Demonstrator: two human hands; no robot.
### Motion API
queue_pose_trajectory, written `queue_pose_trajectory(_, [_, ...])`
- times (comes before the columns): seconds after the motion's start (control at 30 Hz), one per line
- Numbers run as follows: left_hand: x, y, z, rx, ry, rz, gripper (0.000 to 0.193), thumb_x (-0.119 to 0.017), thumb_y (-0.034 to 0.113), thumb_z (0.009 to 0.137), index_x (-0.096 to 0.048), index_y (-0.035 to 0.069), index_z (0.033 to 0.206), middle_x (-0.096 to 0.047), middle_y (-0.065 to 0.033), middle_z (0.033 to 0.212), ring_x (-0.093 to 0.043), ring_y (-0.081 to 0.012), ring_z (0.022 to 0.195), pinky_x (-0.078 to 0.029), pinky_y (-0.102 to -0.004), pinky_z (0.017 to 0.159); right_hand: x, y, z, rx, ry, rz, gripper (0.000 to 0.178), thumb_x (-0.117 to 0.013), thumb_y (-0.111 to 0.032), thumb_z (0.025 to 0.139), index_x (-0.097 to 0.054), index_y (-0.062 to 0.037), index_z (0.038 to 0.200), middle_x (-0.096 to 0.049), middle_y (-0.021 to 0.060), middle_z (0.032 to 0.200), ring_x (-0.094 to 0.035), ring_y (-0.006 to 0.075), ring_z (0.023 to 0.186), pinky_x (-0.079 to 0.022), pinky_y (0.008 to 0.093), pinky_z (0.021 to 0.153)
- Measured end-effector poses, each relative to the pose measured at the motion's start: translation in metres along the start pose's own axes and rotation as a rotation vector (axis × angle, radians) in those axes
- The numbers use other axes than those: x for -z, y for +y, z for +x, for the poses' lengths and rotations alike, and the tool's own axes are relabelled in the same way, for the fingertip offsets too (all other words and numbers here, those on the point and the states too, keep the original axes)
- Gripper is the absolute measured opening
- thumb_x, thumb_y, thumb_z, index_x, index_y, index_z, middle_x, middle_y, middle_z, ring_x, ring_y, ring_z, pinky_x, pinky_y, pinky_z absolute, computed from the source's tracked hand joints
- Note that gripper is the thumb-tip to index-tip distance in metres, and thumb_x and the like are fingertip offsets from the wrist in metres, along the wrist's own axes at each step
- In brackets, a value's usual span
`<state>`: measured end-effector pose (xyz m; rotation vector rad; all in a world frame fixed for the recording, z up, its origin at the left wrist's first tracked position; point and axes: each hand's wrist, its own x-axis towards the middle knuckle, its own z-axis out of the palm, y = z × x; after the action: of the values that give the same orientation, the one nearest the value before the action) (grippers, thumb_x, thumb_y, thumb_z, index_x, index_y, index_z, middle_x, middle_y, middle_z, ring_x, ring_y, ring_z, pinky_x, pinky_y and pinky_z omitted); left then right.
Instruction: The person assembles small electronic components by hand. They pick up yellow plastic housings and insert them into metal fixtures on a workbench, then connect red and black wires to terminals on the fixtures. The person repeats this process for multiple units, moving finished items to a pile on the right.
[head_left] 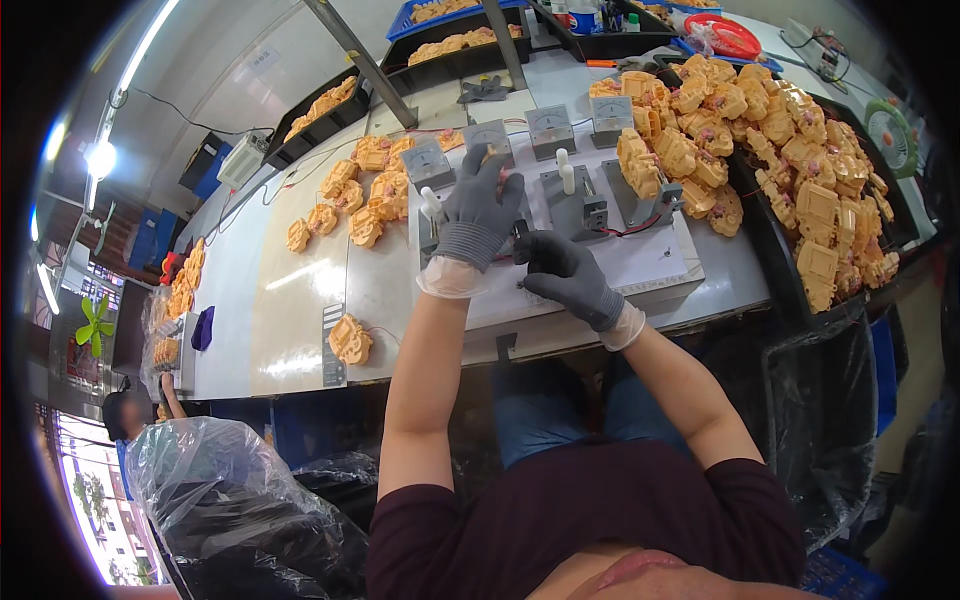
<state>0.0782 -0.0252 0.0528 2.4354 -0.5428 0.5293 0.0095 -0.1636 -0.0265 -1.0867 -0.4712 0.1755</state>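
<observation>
My left hand (482, 205), in a grey knit glove over a clear cuff, reaches over a test fixture, its fingers stretched and apart. It covers most of that fixture; a bit of orange-pink shows between the fingers. Close by on its right, my right hand (570, 278), gloved alike, is half curled with thumb and fingers apart, beside a small dark piece of the fixture. Behind the hands stand analog meters (549, 131). A grey clamp fixture (577, 205) with a white handle is right of my left hand. An orange moulded part (638, 163) sits at the rightmost fixture.
Orange parts are heaped at the right in a black tray (768, 245), with more loose parts (366, 205) left of the fixtures. One part (350, 340) lies near the front edge. Metal posts (362, 62) rise behind. Another person (128, 412) is at the far left.
</observation>
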Motion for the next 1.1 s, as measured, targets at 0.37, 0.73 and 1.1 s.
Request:
queue_pose_trajectory(0.37, [-0.022, 0.011, -0.086, 0.041, 0.543, -0.436, 0.033, -0.051, 0.012, 0.088, -0.049, -0.004, 0.117, -0.052, -0.0108, 0.105, -0.051, -0.0128, 0.080, -0.046, -0.0236, 0.066, -0.012, 0.010, 0.007, 0.015, 0.128, -1.193, 0.039, -0.070, -0.026, 0.073, -0.056, -0.0060, 0.104, -0.060, 0.0127, 0.098, -0.060, 0.0304, 0.085, -0.048, 0.0395, 0.077])
queue_pose_trajectory(0.73, [-0.035, 0.003, -0.108, 0.519, 0.452, -0.997, 0.025, -0.050, 0.012, 0.090, -0.051, 0.002, 0.114, -0.053, 0.0000, 0.094, -0.049, -0.0049, 0.077, -0.044, -0.0196, 0.062, 0.053, -0.047, -0.048, 0.228, 0.491, -1.303, 0.016, -0.068, -0.016, 0.075, -0.064, -0.0088, 0.089, -0.061, 0.0087, 0.086, -0.060, 0.0274, 0.082, -0.049, 0.0375, 0.071])
queue_pose_trajectory(1.1, [-0.036, 0.007, -0.106, 0.491, 0.510, -0.944, 0.028, -0.052, 0.011, 0.089, -0.052, -0.003, 0.113, -0.055, -0.0039, 0.091, -0.049, -0.0059, 0.070, -0.046, -0.0207, 0.059, 0.111, -0.045, -0.068, 0.408, 0.626, -1.417, 0.014, -0.071, -0.014, 0.069, -0.061, -0.0068, 0.062, -0.056, 0.0050, 0.065, -0.055, 0.0250, 0.068, -0.044, 0.0355, 0.063])
